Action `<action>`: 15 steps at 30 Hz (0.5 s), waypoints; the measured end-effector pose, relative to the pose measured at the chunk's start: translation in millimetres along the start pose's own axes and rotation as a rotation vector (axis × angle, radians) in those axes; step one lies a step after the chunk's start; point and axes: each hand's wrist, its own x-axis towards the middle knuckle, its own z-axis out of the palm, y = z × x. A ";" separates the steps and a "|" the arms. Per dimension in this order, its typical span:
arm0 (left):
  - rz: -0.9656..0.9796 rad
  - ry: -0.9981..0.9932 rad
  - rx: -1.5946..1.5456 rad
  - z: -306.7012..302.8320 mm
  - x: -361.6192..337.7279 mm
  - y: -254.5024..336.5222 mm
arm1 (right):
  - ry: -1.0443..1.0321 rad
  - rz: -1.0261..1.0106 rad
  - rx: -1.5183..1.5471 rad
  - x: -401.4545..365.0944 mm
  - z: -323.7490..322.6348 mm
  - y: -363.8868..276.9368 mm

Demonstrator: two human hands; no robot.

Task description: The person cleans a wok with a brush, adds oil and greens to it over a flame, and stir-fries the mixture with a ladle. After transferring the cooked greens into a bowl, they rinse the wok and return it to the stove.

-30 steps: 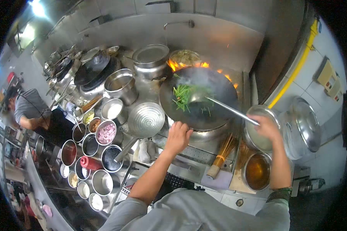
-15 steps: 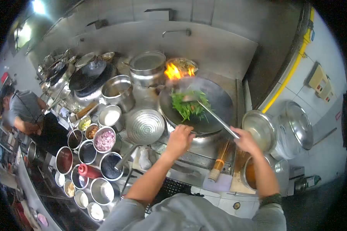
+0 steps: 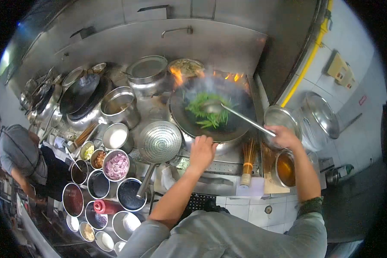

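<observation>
A dark wok (image 3: 185, 116) sits on the burner, with green leafy vegetables (image 3: 206, 118) inside and smoke rising from it. My right hand (image 3: 284, 136) is closed around the handle of a metal ladle (image 3: 247, 119), whose bowl lies on the greens. At the wok's near rim is my left hand (image 3: 203, 150), fingers bent over the edge; what they grip there is too small to make out. Orange flames (image 3: 176, 76) show behind the wok's far rim.
A perforated strainer (image 3: 160, 142) lies left of the wok. Further left stand several metal pots, one with chopped onion (image 3: 116, 167), and a red bottle (image 3: 106, 207). A bamboo brush (image 3: 247, 168) and metal bowls are at right. Another person (image 3: 23, 155) stands far left.
The view has shifted, so the scene sits further left. The ladle's bowl has come down over the greens. Flames have spread along the wok's far right rim, and the smoke is thicker.
</observation>
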 end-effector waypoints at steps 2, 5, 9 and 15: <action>0.003 -0.066 0.019 -9.0 -32.3 -4.0 | 0.097 0.030 -0.205 -12.9 4.7 -17.0; 0.034 -0.078 0.000 -47.2 -42.5 29.2 | 0.133 -0.017 -0.108 -31.0 -25.2 -3.4; 0.098 0.038 0.039 -45.9 19.0 43.8 | -0.054 -0.079 0.134 -32.7 -51.7 20.6; 0.054 -0.077 0.200 15.8 -35.5 3.8 | 0.047 0.112 -0.248 -20.3 -27.3 -1.0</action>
